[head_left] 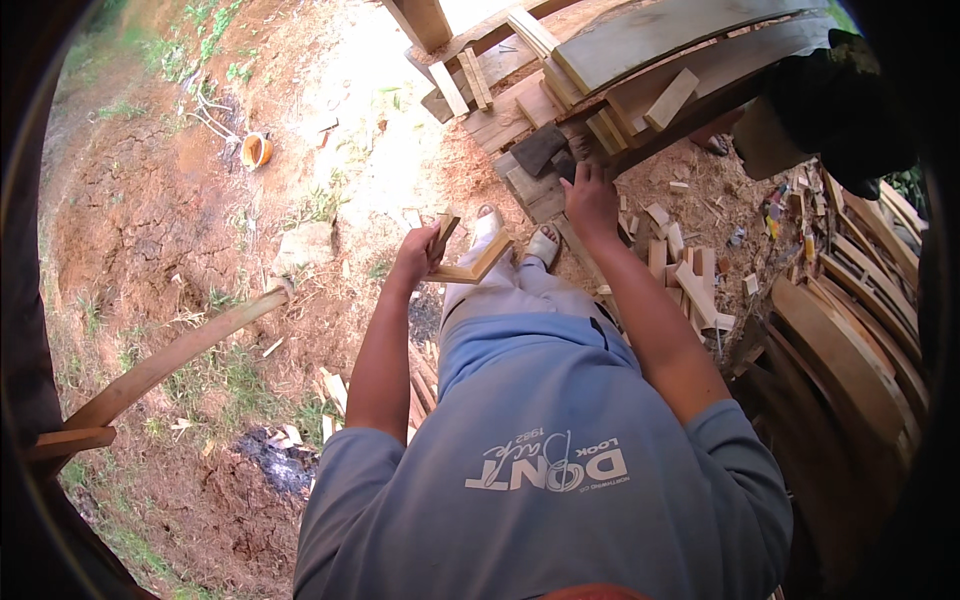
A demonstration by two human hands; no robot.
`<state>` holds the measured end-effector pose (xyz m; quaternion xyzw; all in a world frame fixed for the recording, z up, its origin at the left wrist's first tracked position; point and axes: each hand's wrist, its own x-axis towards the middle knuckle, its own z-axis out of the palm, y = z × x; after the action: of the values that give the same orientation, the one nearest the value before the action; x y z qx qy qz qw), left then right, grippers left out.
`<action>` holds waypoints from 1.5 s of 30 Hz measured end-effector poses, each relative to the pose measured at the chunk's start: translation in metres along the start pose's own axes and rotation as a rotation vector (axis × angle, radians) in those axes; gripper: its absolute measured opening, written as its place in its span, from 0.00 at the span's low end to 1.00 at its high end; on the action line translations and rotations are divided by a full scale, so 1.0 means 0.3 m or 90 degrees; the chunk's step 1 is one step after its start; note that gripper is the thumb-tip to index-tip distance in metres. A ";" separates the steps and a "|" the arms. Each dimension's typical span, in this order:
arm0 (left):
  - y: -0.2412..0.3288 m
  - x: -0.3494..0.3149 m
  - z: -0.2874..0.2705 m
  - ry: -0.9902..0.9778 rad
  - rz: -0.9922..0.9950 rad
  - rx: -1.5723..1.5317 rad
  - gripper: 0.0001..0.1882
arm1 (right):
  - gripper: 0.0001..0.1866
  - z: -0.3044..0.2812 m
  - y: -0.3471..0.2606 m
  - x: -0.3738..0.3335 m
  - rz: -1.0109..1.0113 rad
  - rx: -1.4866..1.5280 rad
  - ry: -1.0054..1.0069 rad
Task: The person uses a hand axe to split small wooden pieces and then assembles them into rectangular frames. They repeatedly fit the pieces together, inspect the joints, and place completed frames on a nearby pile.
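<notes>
My left hand [416,257] is closed round one end of a small open-sided wooden frame [488,258], held in the air in front of my legs. Light strips joined at angles make up this frame. On the right, my right hand [592,205] reaches to the near end of a wooden workbench [540,202]. Its fingers are bent and partly lost in shadow, beside a dark, blocky metal-looking piece [538,148]. Whatever lies in those fingers, if anything, is hard to make out.
Planks [680,45] and short wood offcuts [672,98] lie on the bench. A person in dark clothing [830,115] is at the far right. Scrap wood [700,290] and curved boards [840,345] crowd the right side. Leftward are a slanting pole [180,355] and an orange container [256,150].
</notes>
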<state>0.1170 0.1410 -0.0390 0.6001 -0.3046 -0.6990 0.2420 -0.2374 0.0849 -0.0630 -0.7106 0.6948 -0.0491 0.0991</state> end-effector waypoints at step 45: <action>0.202 -0.498 -0.153 0.251 0.147 0.156 0.25 | 0.08 -0.231 -0.121 0.114 0.340 0.931 -0.295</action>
<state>0.1850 0.1977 0.1033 0.7112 -0.4004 -0.4938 0.3001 -0.2152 0.0463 0.0099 -0.2682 0.5951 -0.3169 0.6881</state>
